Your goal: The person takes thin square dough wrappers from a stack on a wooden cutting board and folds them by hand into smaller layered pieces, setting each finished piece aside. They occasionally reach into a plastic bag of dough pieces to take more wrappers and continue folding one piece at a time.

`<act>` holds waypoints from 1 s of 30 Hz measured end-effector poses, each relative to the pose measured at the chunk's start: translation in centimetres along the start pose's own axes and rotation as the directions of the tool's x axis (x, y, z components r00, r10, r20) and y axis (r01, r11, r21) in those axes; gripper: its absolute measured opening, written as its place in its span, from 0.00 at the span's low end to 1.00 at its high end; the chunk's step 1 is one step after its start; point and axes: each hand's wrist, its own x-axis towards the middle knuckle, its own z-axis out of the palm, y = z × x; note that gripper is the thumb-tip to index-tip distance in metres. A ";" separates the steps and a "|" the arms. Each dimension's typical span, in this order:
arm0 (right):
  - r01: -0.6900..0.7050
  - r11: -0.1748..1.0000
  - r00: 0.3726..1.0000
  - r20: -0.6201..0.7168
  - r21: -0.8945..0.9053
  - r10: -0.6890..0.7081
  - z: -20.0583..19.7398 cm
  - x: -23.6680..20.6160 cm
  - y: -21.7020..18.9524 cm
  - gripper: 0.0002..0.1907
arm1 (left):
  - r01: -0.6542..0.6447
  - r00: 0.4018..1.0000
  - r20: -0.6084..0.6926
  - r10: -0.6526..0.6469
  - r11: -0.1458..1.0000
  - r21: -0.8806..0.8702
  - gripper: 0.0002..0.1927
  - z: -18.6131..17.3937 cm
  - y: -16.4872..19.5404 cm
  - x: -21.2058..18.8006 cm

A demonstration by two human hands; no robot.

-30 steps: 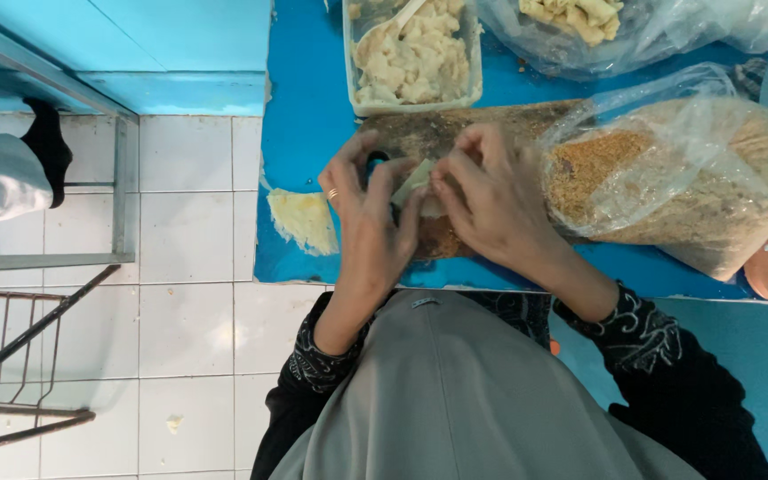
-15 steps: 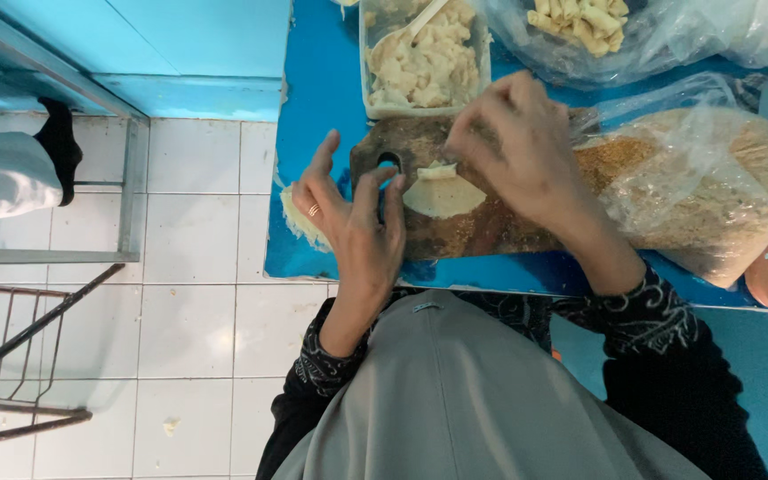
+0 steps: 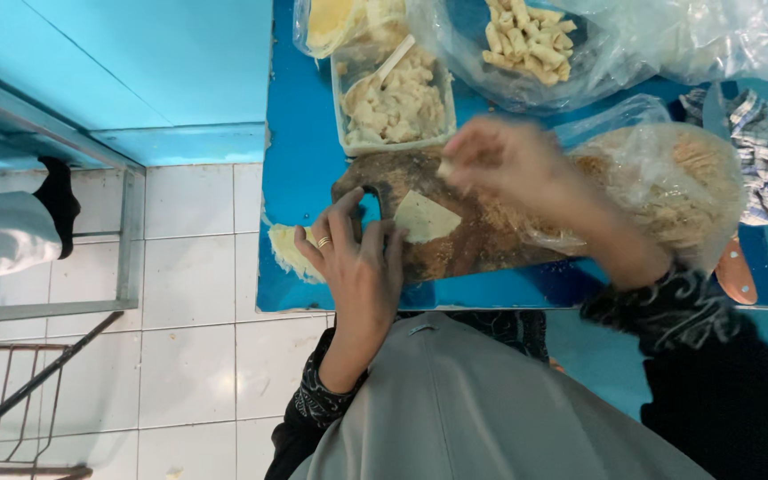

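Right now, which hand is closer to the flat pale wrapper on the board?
Left. The left hand rests beside the wrapper, fingertips almost touching; the right hand hovers above, toward the filling tub.

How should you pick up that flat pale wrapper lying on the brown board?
Probably by the free right-hand corner of the wrapper, coming from the right. It lies flat and thin on the wooden board, so a pinch grip at an edge suits it. The left hand already rests at its left edge, while the right hand is lifted above the board.
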 end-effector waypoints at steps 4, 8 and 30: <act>0.038 0.995 0.934 -0.350 -0.089 -0.067 -4.9 2.4 0.3 0.09 | -0.011 0.999 0.029 0.012 1.000 -0.028 0.07 0.1 -0.1 0.1; 0.354 0.737 0.735 -0.316 -0.575 -0.600 -6.1 1.8 0.0 0.17 | 0.039 0.999 0.003 -0.039 0.996 -0.081 0.10 0.1 0.0 0.4; 0.076 0.665 0.938 -0.172 -0.742 -0.300 -0.2 -9.8 0.3 0.08 | 0.002 1.000 -0.026 -0.003 0.998 -0.056 0.09 -1.2 0.1 0.6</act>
